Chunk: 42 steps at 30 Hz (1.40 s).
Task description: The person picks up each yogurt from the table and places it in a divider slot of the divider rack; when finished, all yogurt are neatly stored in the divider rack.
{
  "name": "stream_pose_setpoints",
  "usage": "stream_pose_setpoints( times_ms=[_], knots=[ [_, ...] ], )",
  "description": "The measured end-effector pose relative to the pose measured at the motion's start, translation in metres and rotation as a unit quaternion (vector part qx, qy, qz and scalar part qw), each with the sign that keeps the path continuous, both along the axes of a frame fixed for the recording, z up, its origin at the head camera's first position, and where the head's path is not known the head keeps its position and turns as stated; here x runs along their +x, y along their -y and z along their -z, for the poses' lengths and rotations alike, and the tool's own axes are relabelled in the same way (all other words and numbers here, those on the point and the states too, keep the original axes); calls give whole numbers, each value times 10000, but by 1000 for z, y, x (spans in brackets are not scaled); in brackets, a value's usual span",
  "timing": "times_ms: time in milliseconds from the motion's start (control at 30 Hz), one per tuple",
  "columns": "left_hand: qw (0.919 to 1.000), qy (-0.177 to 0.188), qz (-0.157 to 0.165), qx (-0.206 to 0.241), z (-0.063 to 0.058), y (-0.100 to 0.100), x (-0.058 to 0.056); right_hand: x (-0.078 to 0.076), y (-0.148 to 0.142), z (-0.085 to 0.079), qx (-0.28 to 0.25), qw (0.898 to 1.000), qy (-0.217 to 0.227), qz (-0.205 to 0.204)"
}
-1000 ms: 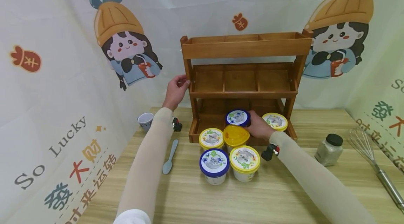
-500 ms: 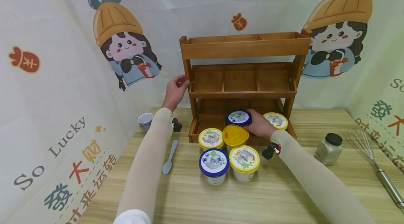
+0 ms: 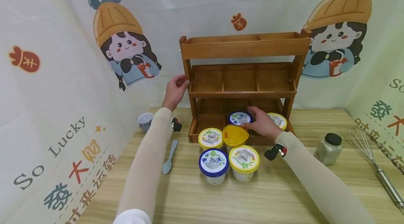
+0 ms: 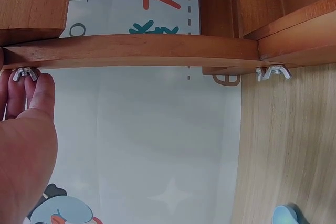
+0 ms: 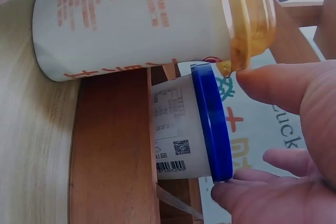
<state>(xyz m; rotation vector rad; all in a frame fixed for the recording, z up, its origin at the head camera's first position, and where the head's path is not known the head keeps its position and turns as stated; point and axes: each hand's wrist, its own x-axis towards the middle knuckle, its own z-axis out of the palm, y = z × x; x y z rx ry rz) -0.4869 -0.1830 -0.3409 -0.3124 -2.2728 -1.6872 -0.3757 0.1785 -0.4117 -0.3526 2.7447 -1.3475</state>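
Observation:
A blue-lidded tub [image 3: 240, 118] stands in the middle of the wooden rack's [image 3: 243, 95] bottom tier. Around its lid my right hand [image 3: 262, 121] is spread. In the right wrist view, fingertips touch or nearly touch the blue lid [image 5: 212, 121], while the thumb [image 5: 273, 85] is apart from it, beside a tub's amber lid [image 5: 247, 19]. My left hand [image 3: 175, 91] rests its fingers against the rack's left post; the left wrist view shows fingers [image 4: 44, 93] on its outer side by a wing nut [image 4: 24, 73]. A yellow-lidded tub [image 3: 279, 120] sits at the rack's right, partly hidden.
Before the rack stand a yellow-lidded tub [image 3: 210, 137], an amber-lidded tub [image 3: 235, 135], a blue-lidded tub [image 3: 214, 164] and another yellow-lidded tub [image 3: 244, 160]. A spoon [image 3: 170, 157] and cup [image 3: 145, 121] lie left; a jar [image 3: 329, 150] and whisk [image 3: 375, 164] are right.
The blue-lidded tub has shifted slightly right and lower into the rack. My right hand has loosened around it and drawn back a little to the right. The left hand stays at the post.

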Motion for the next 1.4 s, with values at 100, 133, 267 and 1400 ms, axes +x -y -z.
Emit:
stream_pose_setpoints(
  times_ms=[100,133,267,1400],
  knots=[
    [10000,-6,17,-6,0,0,-1,5,-3,-2,-165,9998,-61,-4],
    [10000,-22,34,-1,0,0,-1,8,-4,-2,-236,9997,-99,-2],
    [9999,-51,89,37,0,-1,-1,15,-8,-1,-460,9988,-184,6],
    [9994,-221,-125,223,1,-4,0,46,-24,32,-568,9895,-124,-1319]
  ],
)
